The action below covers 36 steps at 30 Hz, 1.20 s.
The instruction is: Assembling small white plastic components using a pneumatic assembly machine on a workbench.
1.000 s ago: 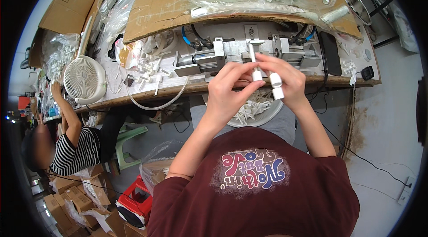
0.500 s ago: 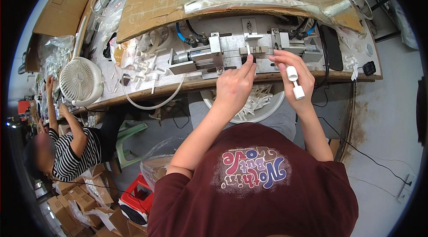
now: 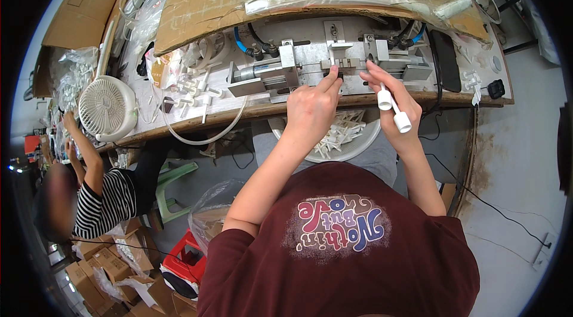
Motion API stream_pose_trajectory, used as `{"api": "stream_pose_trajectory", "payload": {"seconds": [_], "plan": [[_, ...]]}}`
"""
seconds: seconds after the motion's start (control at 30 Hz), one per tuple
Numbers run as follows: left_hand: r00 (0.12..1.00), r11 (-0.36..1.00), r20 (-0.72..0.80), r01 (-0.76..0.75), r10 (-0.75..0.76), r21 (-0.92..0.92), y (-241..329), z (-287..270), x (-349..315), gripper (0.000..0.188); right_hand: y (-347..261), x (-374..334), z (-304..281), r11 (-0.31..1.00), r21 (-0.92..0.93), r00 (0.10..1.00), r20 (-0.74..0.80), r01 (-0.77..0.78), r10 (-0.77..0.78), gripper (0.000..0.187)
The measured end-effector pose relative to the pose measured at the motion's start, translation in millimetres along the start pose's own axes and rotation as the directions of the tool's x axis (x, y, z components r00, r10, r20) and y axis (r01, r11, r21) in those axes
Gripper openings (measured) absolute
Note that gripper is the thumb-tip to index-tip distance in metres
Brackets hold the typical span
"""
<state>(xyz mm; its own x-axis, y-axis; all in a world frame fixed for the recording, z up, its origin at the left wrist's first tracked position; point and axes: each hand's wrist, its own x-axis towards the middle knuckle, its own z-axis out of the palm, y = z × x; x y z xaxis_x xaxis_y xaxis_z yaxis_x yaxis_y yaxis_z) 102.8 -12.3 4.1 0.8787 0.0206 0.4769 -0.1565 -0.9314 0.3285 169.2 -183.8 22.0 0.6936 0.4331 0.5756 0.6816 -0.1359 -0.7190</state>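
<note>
A metal clamping jig [image 3: 349, 65] is fixed on the workbench, and a small white plastic piece [image 3: 332, 56] stands upright in its middle. My left hand [image 3: 311, 108] reaches to the jig with its fingers together, the fingertips on the lower end of that piece. To its right, my right hand [image 3: 401, 105] is curled around white plastic rods with cup ends [image 3: 385, 99], tucked against the palm and pointing toward me. The index finger and thumb of this hand are raised beside the jig's right side. How many rods it holds is partly hidden.
White plastic parts fill a basin [image 3: 358, 153] on my lap. More parts lie on plastic-covered cardboard [image 3: 227, 15] above the jig. A white fan [image 3: 107, 108], a clear hose [image 3: 206, 142] and a black phone [image 3: 444, 61] rest on the bench. A co-worker [image 3: 104, 197] sits at left.
The rods in my right hand have swung to a steeper slant, their lower end shifting right. My left hand stays at the jig. The co-worker's arms have moved.
</note>
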Motion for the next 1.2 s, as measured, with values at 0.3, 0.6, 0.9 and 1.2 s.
{"api": "stream_pose_trajectory", "payload": {"seconds": [0.3, 0.6, 0.9, 1.2], "plan": [[0.965, 0.544, 0.167, 0.252, -0.2, -0.8, 26, -30, 6, 0.035, 0, -3, -3, 0.977, -0.138, 0.981, 0.128, 0.163, -0.146, 0.051], [0.956, 0.536, 0.166, 0.274, -0.242, -0.798, 27, -36, -3, 0.033, 3, 1, 2, 0.95, -0.195, 0.965, 0.148, 0.243, -0.216, 0.055], [0.997, 1.0, -0.083, -0.008, 0.008, -0.009, 3, -3, -8, 0.024, 5, -14, -1, 0.997, 0.019, 0.997, -0.02, -0.071, 0.071, 0.031], [0.872, 0.243, 0.344, 0.438, -0.348, -0.865, 9, -28, -7, 0.026, 3, -4, -15, 0.965, -0.235, 0.993, -0.008, 0.117, -0.122, 0.027]]}}
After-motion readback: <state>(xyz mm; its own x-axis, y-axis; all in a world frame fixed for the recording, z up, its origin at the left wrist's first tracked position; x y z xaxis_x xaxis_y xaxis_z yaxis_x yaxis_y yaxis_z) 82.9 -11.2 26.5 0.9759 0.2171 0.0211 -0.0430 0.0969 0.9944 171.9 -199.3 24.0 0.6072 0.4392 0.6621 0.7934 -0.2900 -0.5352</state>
